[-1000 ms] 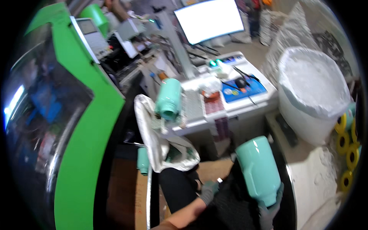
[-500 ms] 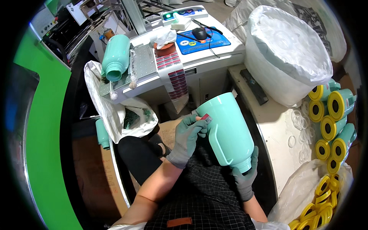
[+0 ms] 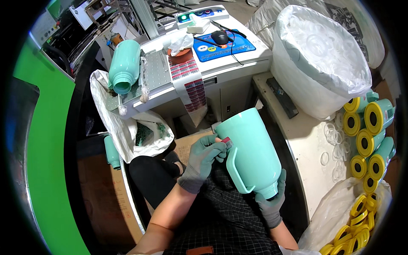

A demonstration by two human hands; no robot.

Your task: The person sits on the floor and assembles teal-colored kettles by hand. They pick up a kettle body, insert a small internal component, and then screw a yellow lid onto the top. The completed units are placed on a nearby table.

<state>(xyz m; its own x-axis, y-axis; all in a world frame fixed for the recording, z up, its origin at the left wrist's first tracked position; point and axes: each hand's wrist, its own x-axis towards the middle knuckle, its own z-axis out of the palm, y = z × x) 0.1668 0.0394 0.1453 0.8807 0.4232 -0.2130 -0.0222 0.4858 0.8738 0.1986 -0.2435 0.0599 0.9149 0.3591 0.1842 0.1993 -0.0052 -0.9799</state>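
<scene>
A mint-green plastic jug (image 3: 255, 151) with a side handle lies tilted over my lap, its threaded neck toward me at the lower right. Around that neck my gloved right hand (image 3: 272, 203) is wrapped, holding the jug up. My gloved left hand (image 3: 206, 157) pinches a small red and grey sticker (image 3: 227, 142) between thumb and fingers. The sticker is right at the jug's wall, just above the handle; whether it touches cannot be made out. Another mint-green jug (image 3: 124, 66) lies on the perforated plate of the white workbench.
A strip of red stickers (image 3: 194, 87) hangs off the workbench (image 3: 233, 70) front. A black mouse (image 3: 219, 37) lies on a blue pad. On the right stand a large white sack (image 3: 297, 89), several stacked yellow-capped jugs (image 3: 365, 142), white rings (image 3: 335, 136) and a bag of yellow lids (image 3: 359, 219).
The jug has tipped slightly and its handle end sits a little lower. My left hand, still pinching the sticker, has moved slightly down and left.
</scene>
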